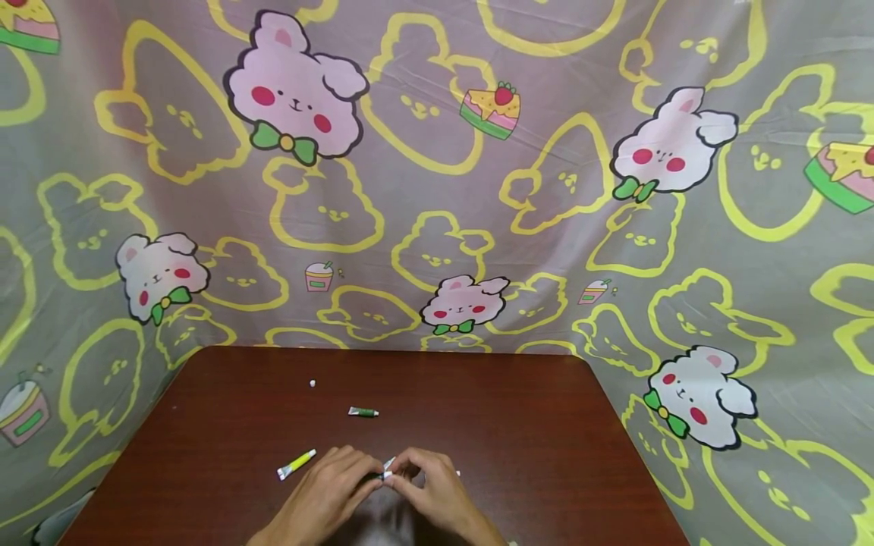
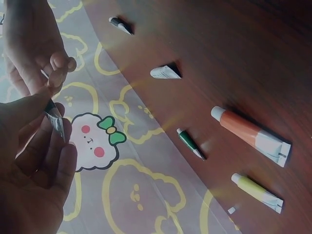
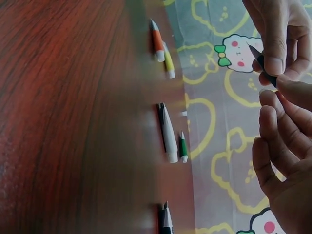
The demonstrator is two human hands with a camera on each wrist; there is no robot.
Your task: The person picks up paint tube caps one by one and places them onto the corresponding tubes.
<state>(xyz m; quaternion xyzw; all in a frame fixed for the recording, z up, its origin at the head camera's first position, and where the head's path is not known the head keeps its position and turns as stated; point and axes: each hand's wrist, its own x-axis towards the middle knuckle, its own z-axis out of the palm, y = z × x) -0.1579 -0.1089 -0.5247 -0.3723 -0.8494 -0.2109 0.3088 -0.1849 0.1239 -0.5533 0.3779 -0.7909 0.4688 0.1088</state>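
A small dark paint tube (image 2: 54, 119) is pinched between the thumb and fingers of my left hand (image 1: 328, 489). In the head view its white cap (image 1: 387, 475) points right, towards my right hand (image 1: 437, 489). The thumb and forefinger of my right hand pinch the cap end, while the other fingers are bent loosely in the right wrist view. Both hands are held close together above the near part of the table. The tube's dark body (image 3: 263, 61) shows in the right wrist view; fingers cover its cap there.
On the brown table (image 1: 512, 402) lie a yellow tube (image 1: 297, 464), a green tube (image 1: 363, 412) and a loose white cap (image 1: 312, 383). An orange tube (image 2: 251, 134), a whitish tube (image 2: 165, 72) and a black tube (image 2: 121, 25) also lie there. A patterned cloth (image 1: 437, 189) hangs behind.
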